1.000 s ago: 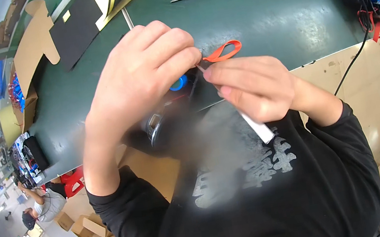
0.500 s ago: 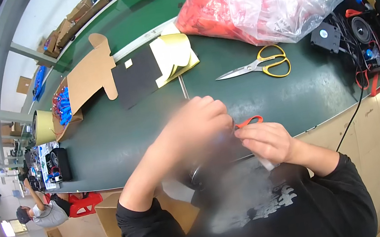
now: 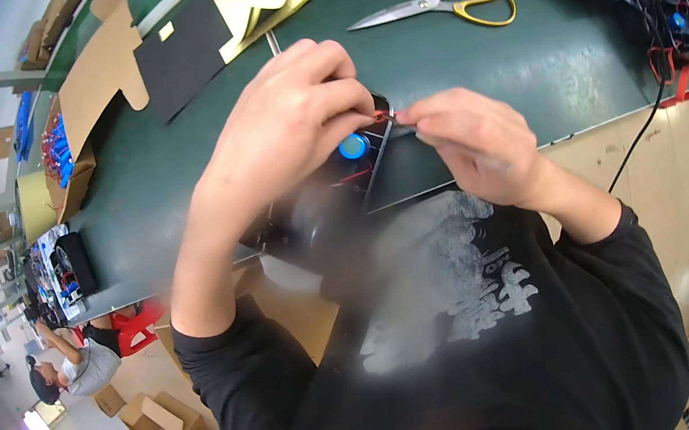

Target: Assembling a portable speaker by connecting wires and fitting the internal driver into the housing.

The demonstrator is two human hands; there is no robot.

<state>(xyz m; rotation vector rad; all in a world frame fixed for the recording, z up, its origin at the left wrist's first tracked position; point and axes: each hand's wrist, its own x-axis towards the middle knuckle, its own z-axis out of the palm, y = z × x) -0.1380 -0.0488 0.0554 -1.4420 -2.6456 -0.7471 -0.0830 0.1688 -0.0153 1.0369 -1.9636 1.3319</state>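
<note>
Head view: left fingers (image 3: 364,109) pinch a red strip (image 3: 380,117); right fingers (image 3: 408,116) narrow, hold unclear.

Bright light filled the frame, leaving a pale sheen on the green table (image 3: 549,49) right of centre and burnt-out glare at the lower left. A hazy blur smeared the black shirt (image 3: 442,363) mid-frame, and straight edges bowed toward dark corners.

Left hand (image 3: 294,107) and right hand (image 3: 480,136) close together, both in a fingertip pinch
</note>
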